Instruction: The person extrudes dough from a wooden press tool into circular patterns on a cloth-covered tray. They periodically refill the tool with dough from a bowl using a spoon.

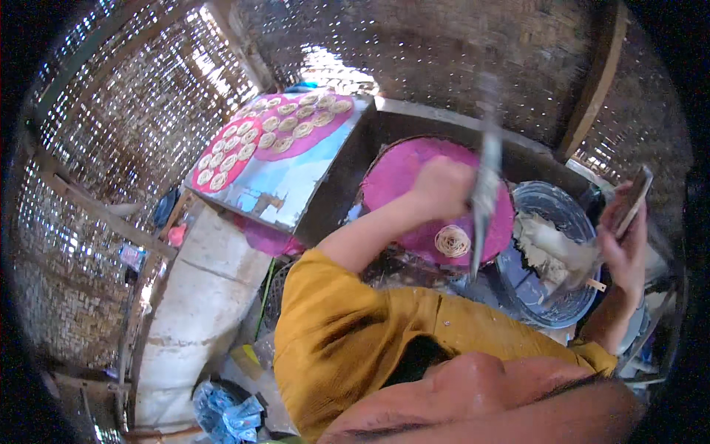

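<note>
My left hand [444, 189] is closed at a long, narrow grey bar [484, 189], smeared by motion; its kind cannot be told. Both are above a round pink mat [396, 174] with a dark rim around it. One pale coil of thin strands [452, 241] lies on the mat, near its front edge. To the right, my right hand [625, 244] is raised and grips a flat brown slab [634, 200], seen nearly edge-on. Below and left of that hand, a dark round tub [543, 196] holds a pale, doughy mass [543, 240]. A blurred shape partly covers the tub's right side.
A box-like stand with a light-blue top [299, 181] is at the back left. Pink [322, 140] and red [222, 185] sheets there carry several pale coils. A woven wall [444, 74] closes the back. Blue plastic bags [225, 411] lie at the lower left.
</note>
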Available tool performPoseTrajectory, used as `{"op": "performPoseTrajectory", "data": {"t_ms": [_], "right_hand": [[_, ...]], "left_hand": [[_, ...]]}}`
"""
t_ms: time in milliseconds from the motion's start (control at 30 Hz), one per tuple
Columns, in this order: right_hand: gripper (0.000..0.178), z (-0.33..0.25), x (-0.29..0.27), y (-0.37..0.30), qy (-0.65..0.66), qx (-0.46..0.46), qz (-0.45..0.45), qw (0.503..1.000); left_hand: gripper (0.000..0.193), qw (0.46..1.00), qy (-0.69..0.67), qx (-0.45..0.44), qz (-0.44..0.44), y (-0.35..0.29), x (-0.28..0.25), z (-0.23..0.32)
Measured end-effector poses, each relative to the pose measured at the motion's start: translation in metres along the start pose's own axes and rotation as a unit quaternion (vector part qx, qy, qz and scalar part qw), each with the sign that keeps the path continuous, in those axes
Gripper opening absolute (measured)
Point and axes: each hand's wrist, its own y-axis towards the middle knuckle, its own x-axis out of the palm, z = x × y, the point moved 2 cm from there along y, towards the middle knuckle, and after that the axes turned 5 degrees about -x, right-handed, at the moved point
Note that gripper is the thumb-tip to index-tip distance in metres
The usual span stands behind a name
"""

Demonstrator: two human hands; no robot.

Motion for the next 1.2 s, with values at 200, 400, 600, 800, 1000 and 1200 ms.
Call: {"op": "performPoseTrajectory", "data": {"t_ms": [200,400,600,800,1000,1200], "right_hand": [[0.047,0.024,-0.045,-0.022,0.124,-0.077,0.235,0.961],[0.024,0.012,-0.03,-0.032,0.124,-0.233,0.439,0.859],[0.036,0.044,0.044,-0.019,0.268,-0.032,0.367,0.89],[0.046,0.137,0.027,-0.039,-0.054,0.021,0.059,0.997],[0.046,0.254,0.021,-0.15,-0.389,0.474,-0.226,0.757],[0.026,0.271,0.0,-0.18,-0.236,0.449,-0.145,0.849]], "left_hand": [[0.024,0.691,-0.719,-0.065,-0.018,0.002,0.03,-0.032],[0.041,0.427,-0.875,-0.084,-0.213,0.019,0.056,-0.021],[0.051,0.411,-0.897,0.017,-0.163,0.036,0.051,-0.005],[0.032,0.475,-0.831,-0.121,0.262,0.013,0.021,-0.033],[0.056,0.563,-0.78,-0.074,0.264,-0.019,0.004,-0.063],[0.045,0.559,-0.787,-0.066,0.252,-0.043,-0.009,-0.084]]}}
